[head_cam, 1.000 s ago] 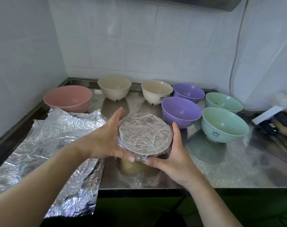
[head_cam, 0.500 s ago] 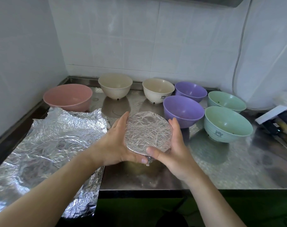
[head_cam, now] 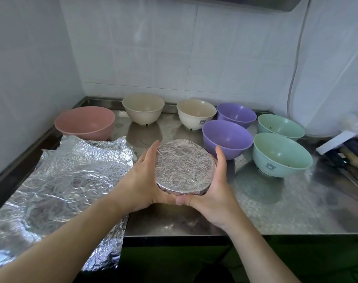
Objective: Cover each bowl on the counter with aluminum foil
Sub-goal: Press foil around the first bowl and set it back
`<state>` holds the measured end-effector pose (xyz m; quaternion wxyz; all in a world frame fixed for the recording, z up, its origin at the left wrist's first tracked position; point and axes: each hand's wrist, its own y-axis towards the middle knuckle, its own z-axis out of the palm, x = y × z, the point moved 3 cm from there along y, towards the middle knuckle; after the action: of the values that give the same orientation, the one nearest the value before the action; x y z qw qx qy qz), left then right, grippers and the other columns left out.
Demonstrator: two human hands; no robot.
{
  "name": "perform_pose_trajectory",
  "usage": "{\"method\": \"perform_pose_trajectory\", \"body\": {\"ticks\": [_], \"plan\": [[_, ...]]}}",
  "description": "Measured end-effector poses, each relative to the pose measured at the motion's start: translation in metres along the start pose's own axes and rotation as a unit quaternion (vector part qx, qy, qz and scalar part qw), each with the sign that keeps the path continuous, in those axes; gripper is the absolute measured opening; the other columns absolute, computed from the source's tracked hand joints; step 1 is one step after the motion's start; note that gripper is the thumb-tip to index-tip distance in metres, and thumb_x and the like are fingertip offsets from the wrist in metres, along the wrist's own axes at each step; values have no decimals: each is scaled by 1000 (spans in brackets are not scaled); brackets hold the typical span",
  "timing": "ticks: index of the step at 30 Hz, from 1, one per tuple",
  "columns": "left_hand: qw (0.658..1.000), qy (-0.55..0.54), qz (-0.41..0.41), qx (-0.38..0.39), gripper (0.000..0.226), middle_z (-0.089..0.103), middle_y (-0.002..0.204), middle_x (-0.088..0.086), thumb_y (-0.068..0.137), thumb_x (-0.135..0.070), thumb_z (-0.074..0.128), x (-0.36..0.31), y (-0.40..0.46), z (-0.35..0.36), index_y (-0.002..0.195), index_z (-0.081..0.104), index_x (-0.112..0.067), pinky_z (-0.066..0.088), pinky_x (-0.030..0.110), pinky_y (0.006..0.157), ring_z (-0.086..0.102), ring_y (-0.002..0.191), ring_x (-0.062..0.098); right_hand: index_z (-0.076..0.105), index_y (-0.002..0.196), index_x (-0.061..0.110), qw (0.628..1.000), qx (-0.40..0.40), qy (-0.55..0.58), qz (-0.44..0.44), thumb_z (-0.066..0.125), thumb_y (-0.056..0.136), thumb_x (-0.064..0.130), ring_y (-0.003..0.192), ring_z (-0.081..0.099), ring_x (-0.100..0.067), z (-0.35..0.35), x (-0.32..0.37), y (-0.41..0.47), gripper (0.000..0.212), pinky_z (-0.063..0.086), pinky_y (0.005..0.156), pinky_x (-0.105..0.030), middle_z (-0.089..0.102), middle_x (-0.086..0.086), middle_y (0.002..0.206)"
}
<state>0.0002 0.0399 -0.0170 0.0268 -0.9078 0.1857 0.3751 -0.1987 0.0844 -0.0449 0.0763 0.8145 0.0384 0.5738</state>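
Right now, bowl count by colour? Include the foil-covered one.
Pink: 1
Cream: 2
Purple: 2
Green: 2
Foil-covered, colour hidden: 1, held by left hand and right hand
Total: 8 bowls

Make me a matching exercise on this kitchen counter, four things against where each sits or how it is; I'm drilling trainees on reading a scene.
Things:
1. pink bowl
2. foil sheet
3. covered bowl
4. nearer green bowl

Places or states:
A. held between both hands
B. farthest left of the bowls, in front of the left wall
C. uncovered, right of the nearer purple bowl
D. spread crumpled on the counter's left side, hanging over the front edge

Pairs: 1-B, 2-D, 3-A, 4-C
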Motion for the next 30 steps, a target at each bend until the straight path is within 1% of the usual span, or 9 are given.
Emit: {"method": "perform_pose_trajectory", "body": {"ticks": [8,10,12,15,17,19,22,26,30], "plan": [[998,52,-27,-2,168,20,169,9,43,-67,96,-5,-4,1,163,-15,-28,33,35,117,30,153,23,-18,157,58,999,19,-11,48,102,40,50,147,35,9,-4,-3,0,168,29,126,-32,36,27,161],[997,64,-40,9,166,24,167,7,49,-59,99,-4,-6,1,161,-20,-27,38,34,111,40,146,24,-7,163,49,997,38,-23,58,100,44,44,146,38,8,-7,-6,2,160,31,127,-37,40,30,158],[997,54,-48,21,161,39,156,-4,57,-46,100,-1,-9,0,160,-22,-29,43,25,99,54,124,15,10,161,49,997,44,-41,56,99,54,27,143,41,10,-12,-7,1,141,33,126,-37,45,36,151],[996,46,-56,60,130,62,123,-14,68,-26,90,8,-15,-7,154,-6,-42,54,21,81,66,93,4,8,161,49,996,19,-51,65,89,74,0,131,42,21,-17,-1,-2,129,33,118,-17,42,44,141],[993,41,-74,87,101,67,114,-9,75,-20,76,11,-18,-12,142,8,-50,58,37,88,68,98,9,4,165,38,996,-8,-59,67,76,81,-4,127,42,25,-18,1,-7,119,32,110,-4,39,41,141],[996,20,-87,32,81,63,122,-8,77,-16,62,15,-13,-21,142,20,-40,54,47,99,65,113,17,8,165,36,995,-30,-64,68,66,73,1,140,40,15,-17,0,-10,115,34,117,-14,40,27,153],[992,-25,-116,-36,86,55,136,-7,72,-21,52,13,-1,-31,154,29,-23,49,45,107,56,128,19,15,163,37,997,-20,-35,68,66,67,-3,136,46,10,-12,1,-16,116,43,115,-23,41,15,157],[990,-72,-91,-85,54,51,149,-7,103,-33,53,-5,16,-29,155,40,-28,40,37,114,50,137,15,20,163,37,993,-55,75,71,72,56,23,146,46,-11,-12,-4,-17,120,39,122,-54,45,9,160],[985,-127,-79,-84,51,49,154,-11,104,-50,49,-14,33,-15,153,44,-37,36,39,119,51,137,16,27,164,37,974,-144,160,67,68,79,44,152,36,-4,-3,6,-12,95,30,127,-49,36,17,166]]}}
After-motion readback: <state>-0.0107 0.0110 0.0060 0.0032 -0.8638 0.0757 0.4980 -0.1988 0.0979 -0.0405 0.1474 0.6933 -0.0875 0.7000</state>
